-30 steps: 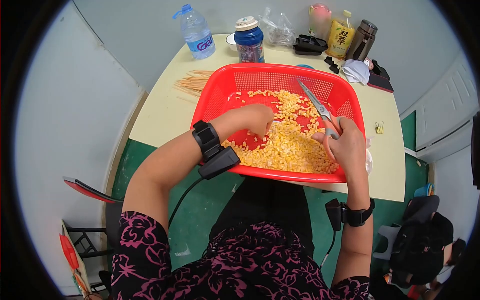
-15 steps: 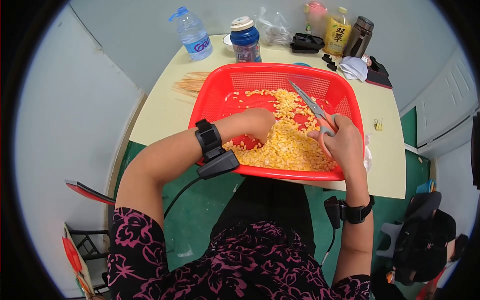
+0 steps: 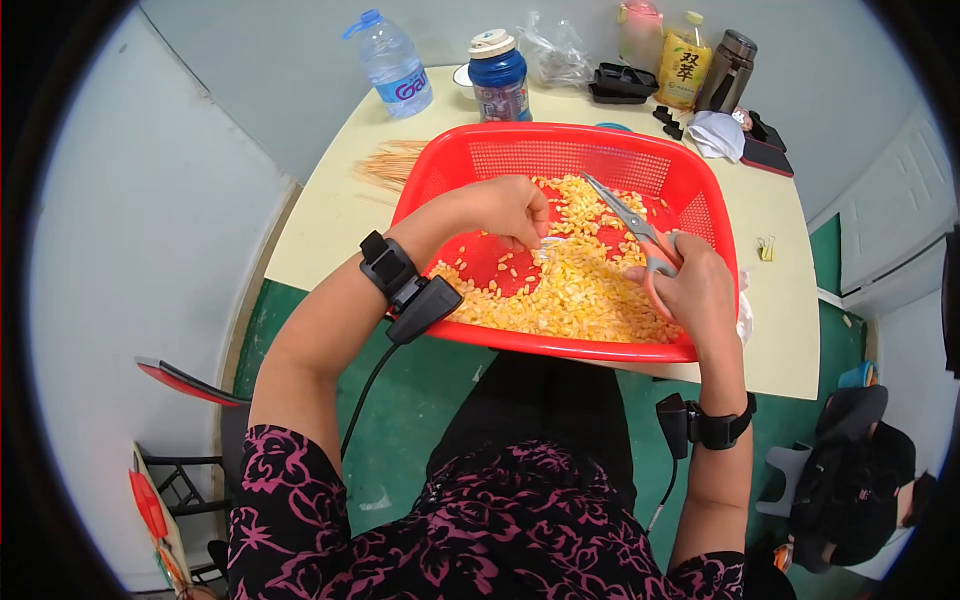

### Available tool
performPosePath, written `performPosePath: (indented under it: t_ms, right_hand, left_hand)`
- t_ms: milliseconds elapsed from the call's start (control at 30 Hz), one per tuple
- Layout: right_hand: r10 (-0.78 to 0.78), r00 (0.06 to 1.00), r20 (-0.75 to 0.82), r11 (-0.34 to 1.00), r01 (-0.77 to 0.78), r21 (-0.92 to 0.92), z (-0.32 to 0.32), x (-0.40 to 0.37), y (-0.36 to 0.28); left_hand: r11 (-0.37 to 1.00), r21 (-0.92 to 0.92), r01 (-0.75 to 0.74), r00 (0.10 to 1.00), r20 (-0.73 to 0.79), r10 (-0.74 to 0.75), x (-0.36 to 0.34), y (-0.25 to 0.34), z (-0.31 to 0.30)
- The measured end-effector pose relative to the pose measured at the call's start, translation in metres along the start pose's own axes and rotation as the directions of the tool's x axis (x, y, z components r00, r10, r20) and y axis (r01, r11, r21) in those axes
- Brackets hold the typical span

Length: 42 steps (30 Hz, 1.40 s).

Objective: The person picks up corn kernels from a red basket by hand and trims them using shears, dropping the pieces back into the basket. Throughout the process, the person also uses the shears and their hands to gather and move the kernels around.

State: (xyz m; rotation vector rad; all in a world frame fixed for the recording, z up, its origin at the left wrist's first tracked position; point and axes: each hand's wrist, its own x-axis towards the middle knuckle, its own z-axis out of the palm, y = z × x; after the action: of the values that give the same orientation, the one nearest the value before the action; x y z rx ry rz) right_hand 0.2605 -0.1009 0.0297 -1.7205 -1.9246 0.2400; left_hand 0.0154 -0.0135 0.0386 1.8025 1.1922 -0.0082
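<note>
Grips the scissors (image 3: 628,218) in the right hand (image 3: 692,292), fingers clenched through the orange handles, with the blades pointing up and left above the yellow pieces (image 3: 585,298) heaped in the red basket (image 3: 560,150) on the desk (image 3: 330,225). Reaches the left hand (image 3: 505,208) into the same basket, fingertips bunched downward near the blades. Cannot tell whether anything is pinched there.

- The basket (image 3: 520,155) sits on the table (image 3: 320,220), at its near edge.
- Kernels (image 3: 590,295) lie in the basket, mostly toward the near right.
- The left hand (image 3: 510,208) is over the basket's middle.
- The right hand (image 3: 690,290), at the near right rim, has scissors (image 3: 625,215) in it.
- Sticks (image 3: 390,163) lie left of the basket.
- A water bottle (image 3: 393,65) and a jar (image 3: 498,75) stand behind it.
- A clip (image 3: 766,247) lies to its right.
</note>
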Motion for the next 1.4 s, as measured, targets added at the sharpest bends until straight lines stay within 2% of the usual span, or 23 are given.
performPosePath:
  t_ms: [33,133,233,267,367,467,567,667,767,967,1067,1267,1400]
  right_hand:
    - [-0.007,1.0,0.001,1.0,0.007,0.018,-0.001,0.0,0.0]
    - [-0.023,1.0,-0.003,0.999,0.023,0.029,0.002,-0.001,0.002]
    - [-0.011,1.0,0.003,1.0,0.011,0.023,0.0,-0.001,-0.002]
    - [0.001,1.0,0.005,1.0,-0.001,0.025,0.001,-0.001,-0.001]
    - [0.0,1.0,-0.002,0.999,0.0,0.036,0.003,-0.001,0.0]
    - [-0.008,1.0,0.012,1.0,0.008,0.019,0.002,0.0,0.001]
    - [-0.014,0.999,0.034,1.0,0.014,-0.009,-0.001,0.0,-0.001]
    - [-0.025,0.999,0.034,1.0,0.025,-0.014,0.001,0.0,0.0]
    - [-0.031,0.999,0.027,1.0,0.031,-0.006,0.0,-0.001,0.0]
    - [-0.016,0.999,0.031,1.0,0.016,0.001,0.0,0.0,0.0]
    - [-0.014,1.0,0.022,1.0,0.013,0.008,0.002,0.0,0.003]
    - [-0.003,0.999,0.049,1.0,0.003,0.006,-0.002,0.0,-0.001]
    - [0.004,0.998,0.057,1.0,-0.005,0.009,0.0,0.0,0.001]
  left_hand:
    - [0.995,-0.096,-0.039,0.999,0.018,0.041,-0.002,-0.004,0.001]
    - [0.998,-0.021,-0.064,0.996,0.056,0.065,-0.001,-0.004,0.003]
    - [0.955,0.229,-0.188,0.982,0.036,0.184,0.0,-0.005,0.001]
    - [0.944,0.257,-0.209,0.978,0.083,0.194,0.003,-0.01,0.0]
    - [0.932,0.298,-0.207,0.967,0.206,0.149,0.005,-0.015,-0.003]
    - [0.853,0.519,-0.058,0.939,0.319,-0.13,0.003,-0.021,-0.002]
    - [0.785,0.619,-0.006,0.914,0.322,-0.247,0.0,-0.037,0.0]
    - [0.885,0.465,0.022,0.951,0.264,-0.162,0.0,-0.044,0.0]
    - [0.89,0.447,0.094,0.929,0.283,-0.24,-0.002,-0.034,0.002]
    - [0.851,0.524,0.042,0.919,0.314,-0.239,0.001,-0.022,0.012]
    - [0.729,0.671,-0.136,0.943,0.313,-0.112,0.003,-0.033,0.015]
    - [0.793,0.584,-0.175,0.937,0.347,-0.049,0.003,-0.038,0.011]
    - [0.8,0.585,-0.134,0.948,0.31,-0.067,0.0,-0.035,0.01]
